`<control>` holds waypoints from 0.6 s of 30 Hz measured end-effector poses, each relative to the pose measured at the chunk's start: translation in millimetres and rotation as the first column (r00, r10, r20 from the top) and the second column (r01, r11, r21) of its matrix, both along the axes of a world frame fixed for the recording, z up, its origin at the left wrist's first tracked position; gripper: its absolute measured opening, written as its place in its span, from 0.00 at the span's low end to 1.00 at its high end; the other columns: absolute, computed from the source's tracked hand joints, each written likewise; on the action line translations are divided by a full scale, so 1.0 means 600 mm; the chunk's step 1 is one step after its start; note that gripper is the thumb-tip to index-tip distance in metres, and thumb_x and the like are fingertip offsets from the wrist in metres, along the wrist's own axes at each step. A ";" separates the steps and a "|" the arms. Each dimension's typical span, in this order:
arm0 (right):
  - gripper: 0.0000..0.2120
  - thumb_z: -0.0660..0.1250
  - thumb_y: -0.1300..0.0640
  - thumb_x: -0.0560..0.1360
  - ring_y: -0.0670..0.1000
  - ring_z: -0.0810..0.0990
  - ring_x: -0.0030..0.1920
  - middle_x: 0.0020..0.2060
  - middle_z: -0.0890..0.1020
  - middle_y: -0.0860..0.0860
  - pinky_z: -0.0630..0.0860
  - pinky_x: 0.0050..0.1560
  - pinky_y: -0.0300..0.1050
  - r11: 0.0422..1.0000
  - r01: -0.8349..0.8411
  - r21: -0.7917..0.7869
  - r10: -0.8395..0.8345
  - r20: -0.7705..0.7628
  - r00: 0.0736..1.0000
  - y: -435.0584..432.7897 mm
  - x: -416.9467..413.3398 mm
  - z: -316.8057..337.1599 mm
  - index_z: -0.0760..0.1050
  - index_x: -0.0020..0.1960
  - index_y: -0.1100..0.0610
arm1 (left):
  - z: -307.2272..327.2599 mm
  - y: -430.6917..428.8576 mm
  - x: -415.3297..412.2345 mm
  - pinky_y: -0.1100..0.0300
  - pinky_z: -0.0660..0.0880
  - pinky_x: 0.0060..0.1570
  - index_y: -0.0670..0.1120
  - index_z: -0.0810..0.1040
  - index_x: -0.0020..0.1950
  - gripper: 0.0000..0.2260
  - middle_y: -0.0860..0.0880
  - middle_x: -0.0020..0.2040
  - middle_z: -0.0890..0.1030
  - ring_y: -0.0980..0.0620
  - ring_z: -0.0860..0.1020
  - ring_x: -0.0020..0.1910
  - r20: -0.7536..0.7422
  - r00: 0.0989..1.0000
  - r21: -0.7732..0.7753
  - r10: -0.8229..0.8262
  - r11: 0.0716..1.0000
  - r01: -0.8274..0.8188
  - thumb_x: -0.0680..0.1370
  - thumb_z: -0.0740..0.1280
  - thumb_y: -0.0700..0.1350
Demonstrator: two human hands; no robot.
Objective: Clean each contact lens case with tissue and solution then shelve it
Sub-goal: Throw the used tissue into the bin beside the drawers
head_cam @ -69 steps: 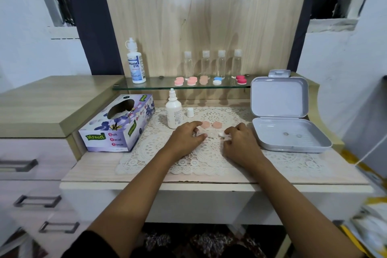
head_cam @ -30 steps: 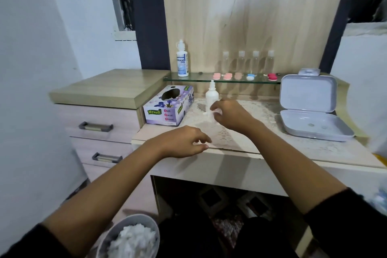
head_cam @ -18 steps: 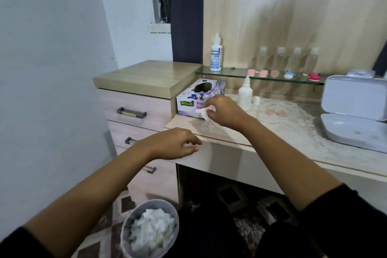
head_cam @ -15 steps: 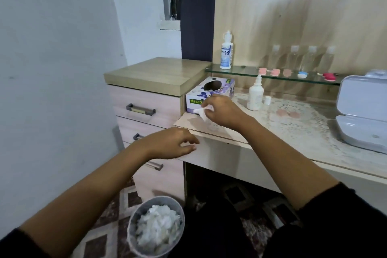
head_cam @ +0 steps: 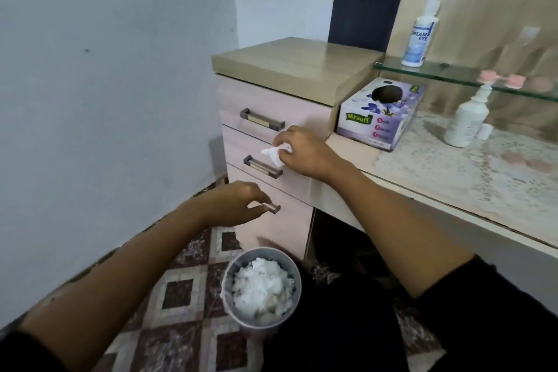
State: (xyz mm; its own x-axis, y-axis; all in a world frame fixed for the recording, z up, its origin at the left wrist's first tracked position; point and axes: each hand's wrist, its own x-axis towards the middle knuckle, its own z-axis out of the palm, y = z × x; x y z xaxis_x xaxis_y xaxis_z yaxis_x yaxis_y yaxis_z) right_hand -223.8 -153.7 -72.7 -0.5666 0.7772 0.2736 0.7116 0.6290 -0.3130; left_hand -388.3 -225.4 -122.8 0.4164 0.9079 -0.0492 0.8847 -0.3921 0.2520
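**While R hand [head_cam: 305, 154] pinches tissue wad [head_cam: 274, 155], lens case [head_cam: 525, 160] sits on mat**

Head view: wad is crumpled and held at the fingertips, left of and below the tissue box [head_cam: 377, 118], in front of the drawers. L hand [head_cam: 238, 205] hangs lower-left of the box, fingers loosely curled, nothing visible in them. Waste bin [head_cam: 291, 275], full of white wads, stands on the floor well below the box. Pink case lies right of the box on the lace mat [head_cam: 453, 178], blurred. Solution bottle [head_cam: 466, 122] stands between box and case. More cases [head_cam: 501, 78] sit on the glass shelf [head_cam: 453, 72], above-right of the box.

Handling, my guess: wad is featherlight, soft, prob damp. A fingertip pinch is enough, but it may cling on release. Case looks small, hard, light, and slick if wet, so take it by the outer rims w/ thumb + finger.
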 end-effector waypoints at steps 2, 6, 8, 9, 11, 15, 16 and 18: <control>0.14 0.60 0.59 0.77 0.54 0.72 0.59 0.60 0.74 0.55 0.68 0.54 0.43 0.999 -0.028 -0.025 0.028 0.015 0.999 0.004 -0.027 -0.013 0.75 0.61 0.57 | -0.017 -0.001 -0.019 0.64 0.66 0.57 0.46 0.76 0.64 0.14 0.48 0.60 0.78 0.51 0.75 0.57 -0.003 1.000 -0.012 0.028 1.000 -0.028 0.80 0.61 0.48; 0.15 0.58 0.59 0.78 0.53 0.72 0.59 0.60 0.73 0.54 0.68 0.54 0.43 0.995 -0.083 -0.053 0.086 0.044 0.995 0.007 -0.065 -0.044 0.74 0.63 0.57 | -0.057 0.003 -0.051 0.57 0.69 0.61 0.46 0.76 0.63 0.15 0.47 0.61 0.77 0.50 0.75 0.59 -0.017 0.998 -0.040 0.058 0.997 -0.059 0.79 0.61 0.49; 0.15 0.58 0.59 0.77 0.54 0.73 0.58 0.59 0.74 0.54 0.67 0.51 0.42 0.992 -0.104 -0.066 0.108 0.063 0.992 0.010 -0.081 -0.070 0.74 0.62 0.57 | -0.078 0.005 -0.063 0.57 0.68 0.63 0.47 0.76 0.64 0.15 0.48 0.63 0.77 0.50 0.74 0.61 -0.018 0.997 -0.066 0.078 0.995 -0.079 0.79 0.61 0.48; 0.15 0.58 0.59 0.77 0.54 0.73 0.58 0.59 0.74 0.54 0.66 0.51 0.42 0.991 -0.112 -0.076 0.118 0.072 0.990 0.011 -0.087 -0.084 0.74 0.62 0.57 | -0.085 0.004 -0.066 0.57 0.67 0.63 0.46 0.76 0.64 0.15 0.48 0.64 0.76 0.49 0.74 0.62 -0.018 0.997 -0.071 0.080 0.994 -0.081 0.79 0.61 0.48; 0.14 0.59 0.59 0.77 0.54 0.72 0.59 0.59 0.74 0.54 0.66 0.53 0.42 0.989 -0.109 -0.102 0.117 0.083 0.990 0.016 -0.098 -0.117 0.74 0.61 0.57 | -0.106 0.005 -0.069 0.58 0.66 0.64 0.46 0.75 0.65 0.15 0.47 0.64 0.75 0.49 0.74 0.62 -0.008 0.997 -0.086 0.078 0.993 -0.079 0.79 0.61 0.47; 0.14 0.60 0.59 0.76 0.55 0.73 0.59 0.57 0.75 0.56 0.70 0.57 0.47 0.977 -0.095 -0.190 0.121 0.126 0.985 0.026 -0.106 -0.190 0.75 0.60 0.57 | -0.151 0.008 -0.074 0.62 0.65 0.60 0.46 0.75 0.65 0.15 0.47 0.63 0.76 0.49 0.74 0.60 -0.016 0.996 -0.121 0.090 0.988 -0.092 0.80 0.60 0.46; 0.14 0.60 0.59 0.76 0.55 0.73 0.58 0.57 0.75 0.56 0.70 0.57 0.47 0.973 -0.086 -0.216 0.117 0.135 0.984 0.028 -0.106 -0.207 0.75 0.60 0.57 | -0.162 0.010 -0.076 0.61 0.66 0.60 0.46 0.75 0.65 0.15 0.47 0.63 0.76 0.50 0.74 0.60 -0.011 0.996 -0.134 0.085 0.987 -0.085 0.79 0.61 0.46; 0.14 0.60 0.59 0.76 0.56 0.74 0.58 0.58 0.75 0.56 0.71 0.58 0.47 0.962 -0.072 -0.264 0.114 0.145 0.983 0.030 -0.104 -0.243 0.75 0.60 0.57 | -0.186 0.009 -0.078 0.59 0.68 0.61 0.46 0.75 0.65 0.15 0.47 0.64 0.76 0.50 0.74 0.60 -0.001 0.997 -0.174 0.081 0.981 -0.080 0.79 0.61 0.46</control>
State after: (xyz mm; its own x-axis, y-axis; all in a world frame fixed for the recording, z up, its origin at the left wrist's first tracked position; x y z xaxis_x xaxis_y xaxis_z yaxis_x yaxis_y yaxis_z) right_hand -286.0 -135.6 -218.4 -0.6593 0.7514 -0.0270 0.7073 0.6076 -0.3613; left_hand -435.1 -220.1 -234.2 0.3427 0.9164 -0.2070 0.9100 -0.2691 0.3154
